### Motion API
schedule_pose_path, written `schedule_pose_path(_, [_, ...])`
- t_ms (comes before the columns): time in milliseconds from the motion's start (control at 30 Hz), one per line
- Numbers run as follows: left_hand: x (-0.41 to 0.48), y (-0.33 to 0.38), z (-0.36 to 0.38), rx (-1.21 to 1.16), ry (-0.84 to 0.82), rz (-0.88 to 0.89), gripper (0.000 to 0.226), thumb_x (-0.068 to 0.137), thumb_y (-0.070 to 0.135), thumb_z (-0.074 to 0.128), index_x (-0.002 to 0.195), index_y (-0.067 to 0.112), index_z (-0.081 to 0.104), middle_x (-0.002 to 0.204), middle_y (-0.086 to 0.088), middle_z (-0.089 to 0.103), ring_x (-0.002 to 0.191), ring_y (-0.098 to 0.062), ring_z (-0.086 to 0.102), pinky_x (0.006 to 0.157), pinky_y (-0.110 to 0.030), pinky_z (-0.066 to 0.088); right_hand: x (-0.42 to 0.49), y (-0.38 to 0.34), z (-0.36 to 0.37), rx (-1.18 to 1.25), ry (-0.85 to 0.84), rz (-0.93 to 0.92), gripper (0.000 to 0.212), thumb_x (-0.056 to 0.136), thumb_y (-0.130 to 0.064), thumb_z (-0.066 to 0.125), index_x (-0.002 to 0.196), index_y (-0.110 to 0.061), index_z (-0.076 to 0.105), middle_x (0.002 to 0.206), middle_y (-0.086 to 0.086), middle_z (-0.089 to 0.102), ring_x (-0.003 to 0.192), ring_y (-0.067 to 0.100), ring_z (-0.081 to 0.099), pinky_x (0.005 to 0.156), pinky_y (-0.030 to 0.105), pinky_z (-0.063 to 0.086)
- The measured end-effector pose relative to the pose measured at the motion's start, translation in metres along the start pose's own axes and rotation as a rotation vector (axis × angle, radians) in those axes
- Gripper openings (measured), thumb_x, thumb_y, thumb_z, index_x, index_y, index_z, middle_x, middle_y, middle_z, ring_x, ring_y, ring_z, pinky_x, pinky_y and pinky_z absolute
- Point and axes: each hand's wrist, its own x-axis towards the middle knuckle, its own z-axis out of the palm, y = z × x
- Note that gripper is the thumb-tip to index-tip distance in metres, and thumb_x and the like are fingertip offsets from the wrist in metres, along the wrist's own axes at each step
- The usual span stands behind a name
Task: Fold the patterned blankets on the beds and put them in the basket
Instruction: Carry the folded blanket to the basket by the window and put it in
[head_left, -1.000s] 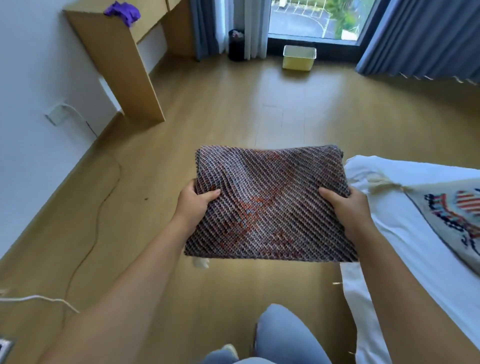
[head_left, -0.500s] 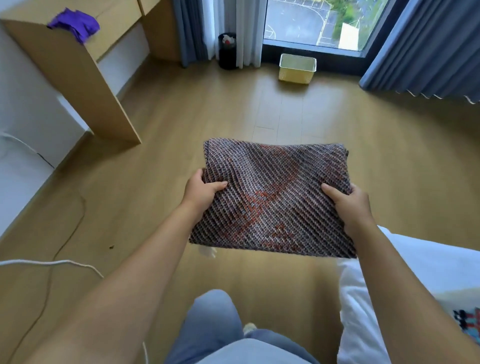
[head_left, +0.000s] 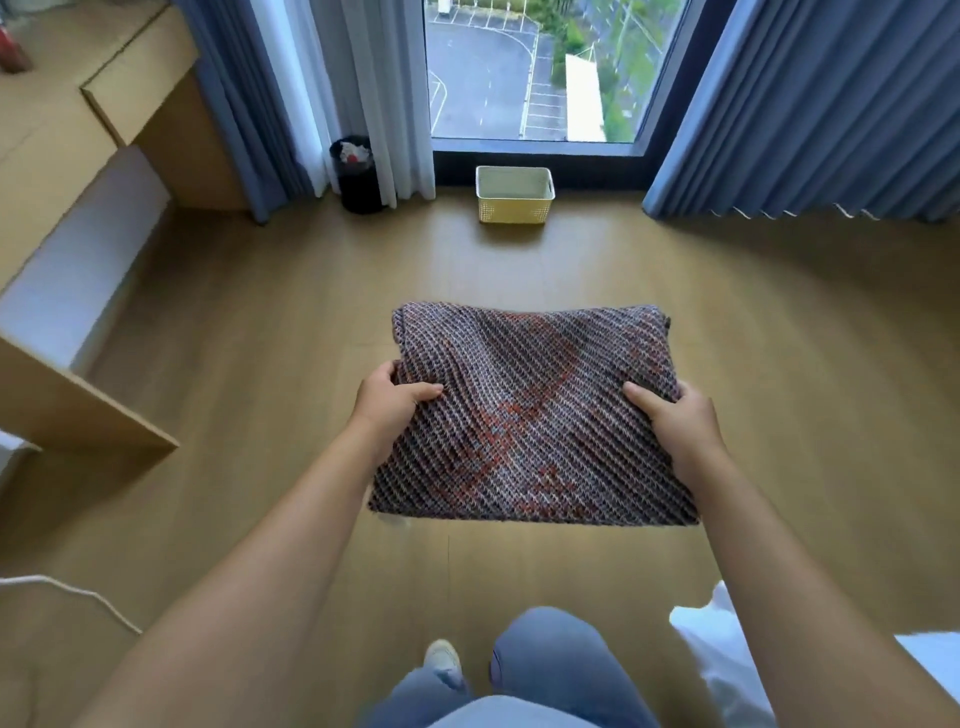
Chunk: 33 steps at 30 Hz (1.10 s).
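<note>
You had turned away from the bed (head_left: 727, 654), which slipped to the lower right corner, and the basket (head_left: 514, 201) under the window now sat straight ahead and nearer, though well apart from you. That suggested the folding was done and the carry was under way. You held the folded blanket (head_left: 530, 415) flat in the air above the floor, both arms stretched forward, left hand (head_left: 392, 402) and right hand (head_left: 675, 418) each gripping a side edge, thumbs on top

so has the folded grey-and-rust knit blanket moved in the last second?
Yes: the blanket went forward, nearer the pale yellow plastic basket by the window.
</note>
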Motion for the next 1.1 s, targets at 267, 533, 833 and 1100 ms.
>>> schedule_pose_path(267, [0.202, 0.086, 0.077, 0.038, -0.015, 0.003, 0.036, 0.076, 0.004, 0.07, 0.109, 0.01, 0.057, 0.102, -0.01, 0.066, 0.091, -0.029, 0.065, 0.084, -0.044, 0.053, 0.201, -0.064, 0.025, 0.02, 0.068, 0.017, 0.039, 0.078, -0.028, 0.072, 0.111, -0.011, 0.061, 0.102, 0.005, 0.067, 0.087, 0.022, 0.064, 0.08, 0.037, 0.053])
schedule_pose_path(533, [0.376, 0.181, 0.149, 0.025, 0.015, -0.022, 0.029, 0.075, 0.004, 0.071, 0.096, 0.016, 0.056, 0.095, -0.005, 0.066, 0.089, -0.026, 0.065, 0.085, -0.041, 0.052, 0.402, -0.153, 0.047, -0.002, 0.044, 0.034, 0.029, 0.079, -0.025, 0.071, 0.104, -0.013, 0.062, 0.101, 0.008, 0.068, 0.088, 0.025, 0.065, 0.084, 0.04, 0.053])
schedule_pose_path(833, [0.599, 0.267, 0.196, 0.036, 0.017, -0.038, 0.028, 0.073, 0.001, 0.071, 0.092, 0.016, 0.057, 0.092, -0.004, 0.065, 0.087, -0.025, 0.064, 0.083, -0.04, 0.052, 0.619, -0.23, 0.109, -0.022, 0.055, 0.028, 0.028, 0.079, -0.024, 0.071, 0.104, -0.013, 0.063, 0.097, 0.005, 0.068, 0.084, 0.021, 0.064, 0.076, 0.031, 0.049])
schedule_pose_path(1100, [0.799, 0.361, 0.242, 0.144, -0.048, -0.113, 0.031, 0.074, 0.0, 0.07, 0.098, 0.013, 0.056, 0.099, -0.007, 0.065, 0.09, -0.026, 0.064, 0.085, -0.042, 0.052, 0.802, -0.309, 0.152, -0.055, 0.102, 0.059, 0.021, 0.08, -0.021, 0.07, 0.098, -0.015, 0.061, 0.088, -0.001, 0.065, 0.075, 0.011, 0.06, 0.066, 0.024, 0.045])
